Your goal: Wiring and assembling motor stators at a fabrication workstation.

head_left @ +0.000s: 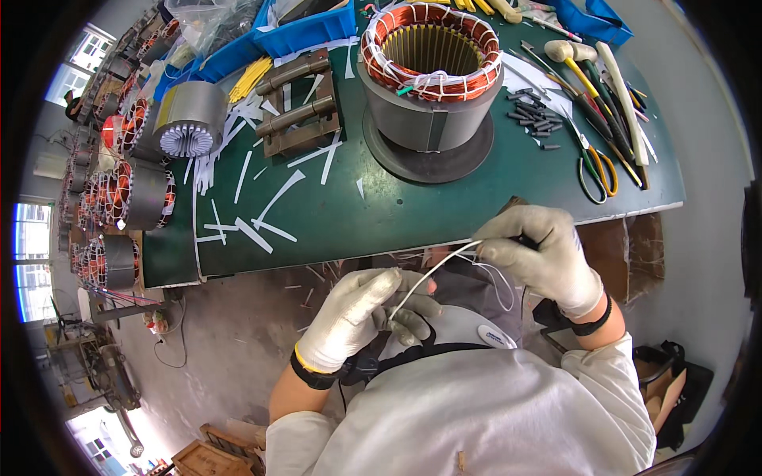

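The stator (401, 119), grey with red windings laced in white at its top, stands upright on a round dark plate (432, 173) on the green desk (357, 218). The white cord (438, 271) is on the wearer's side of the stator, off the near edge of the desk, and runs in a shallow arc between two gloved hands. The right hand (544, 252), nearer and to the right of the stator, has its grip closed, thumb and fingertips pinching the cord; a loose loop hangs beneath it. The left hand (353, 313), nearer and to the left of the stator, has its grip half curled, with the cord reaching the fingers; I cannot tell whether they clamp it.

Just left of the stator lies a brown metal cradle (298, 107) with two rollers, and farther left a grey core (194, 111) on its side, white liners showing in its opening. White strips (278, 198) are scattered to the left of the stator, on the near side. To its right are short black tubes (540, 119), then scissors (609, 178) with green and orange handles and a pale-headed mallet (565, 52).
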A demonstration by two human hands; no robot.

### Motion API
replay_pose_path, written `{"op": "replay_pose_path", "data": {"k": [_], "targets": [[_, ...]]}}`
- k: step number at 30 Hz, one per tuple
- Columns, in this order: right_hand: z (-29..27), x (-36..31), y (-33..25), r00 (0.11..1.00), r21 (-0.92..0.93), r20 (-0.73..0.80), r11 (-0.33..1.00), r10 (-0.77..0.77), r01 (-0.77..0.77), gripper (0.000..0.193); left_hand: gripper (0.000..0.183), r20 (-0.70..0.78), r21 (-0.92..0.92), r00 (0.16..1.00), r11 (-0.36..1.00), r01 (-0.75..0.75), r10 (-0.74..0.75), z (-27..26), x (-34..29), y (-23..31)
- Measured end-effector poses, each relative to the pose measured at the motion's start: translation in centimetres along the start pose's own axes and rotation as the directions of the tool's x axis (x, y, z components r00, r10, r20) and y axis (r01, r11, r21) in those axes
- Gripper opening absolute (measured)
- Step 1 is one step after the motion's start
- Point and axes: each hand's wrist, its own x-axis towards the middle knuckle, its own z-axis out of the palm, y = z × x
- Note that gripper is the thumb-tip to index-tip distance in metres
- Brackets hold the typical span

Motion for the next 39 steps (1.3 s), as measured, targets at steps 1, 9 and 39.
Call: {"op": "replay_pose_path", "data": {"k": [1,9,39], "targets": [[-0.2,0.0,-0.1,0.998,0.024,-0.051,0.999,0.026,-0.025,0.008,0.055,0.002,-0.001,1.000,1.000,0.001,-0.001,-0.2,-0.1,0.0],[-1.3,0.1,1.4,0.986,0.003,-0.135,0.995,-0.096,0.098,0.008,0.034,-0.156,0.139,0.986,0.989,-0.045,0.067,-0.6,-0.3,-0.8],[1.7,-2.6,4.8,0.976,0.170,0.129,0.974,-0.176,0.153,0.012,0.022,0.076,0.910,0.647,0.213,-0.357,0.759,-0.4,3.5,-3.2]]}}
